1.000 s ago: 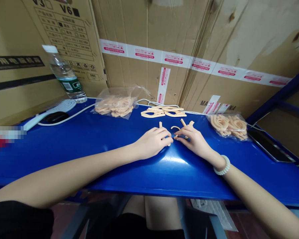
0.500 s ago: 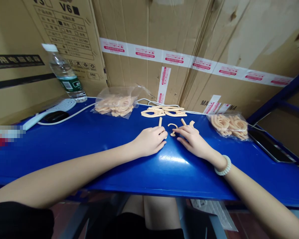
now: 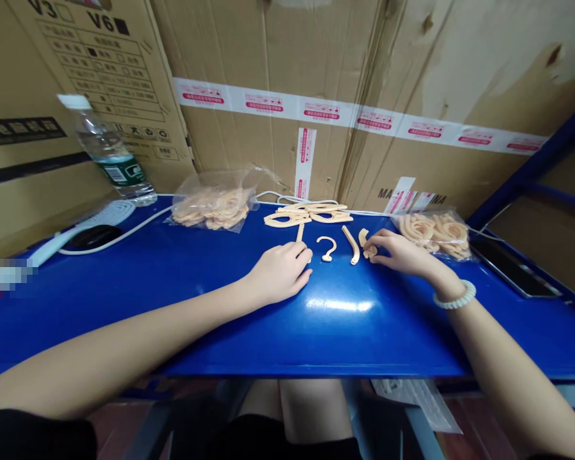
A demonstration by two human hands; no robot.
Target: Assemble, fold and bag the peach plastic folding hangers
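My left hand (image 3: pixel 278 271) is closed with its fingers curled over a straight beige hanger arm (image 3: pixel 300 232). Its upper end sticks out beyond the fingers. My right hand (image 3: pixel 405 254), a beaded bracelet (image 3: pixel 455 298) on its wrist, pinches a small beige hanger center piece (image 3: pixel 370 252) at table level. Just behind that lies a short curved beige piece (image 3: pixel 363 237). Between the hands are a loose hanger hook (image 3: pixel 329 246) with a flat foot and a slightly bent hanger arm (image 3: pixel 351 245).
Assembled beige hangers (image 3: pixel 309 214) lie flat behind the parts on the blue table (image 3: pixel 249 338). Bagged beige pieces stand left (image 3: pixel 213 207) and right (image 3: pixel 434 233). A water bottle (image 3: pixel 117 163), black mouse (image 3: pixel 96 236), phone (image 3: pixel 515 271) and cardboard boxes (image 3: pixel 268 147) surround the area.
My right hand has moved right, off the bent arm and hook, onto the small center piece. My left hand stays over its hanger arm. The camera view has shifted slightly.
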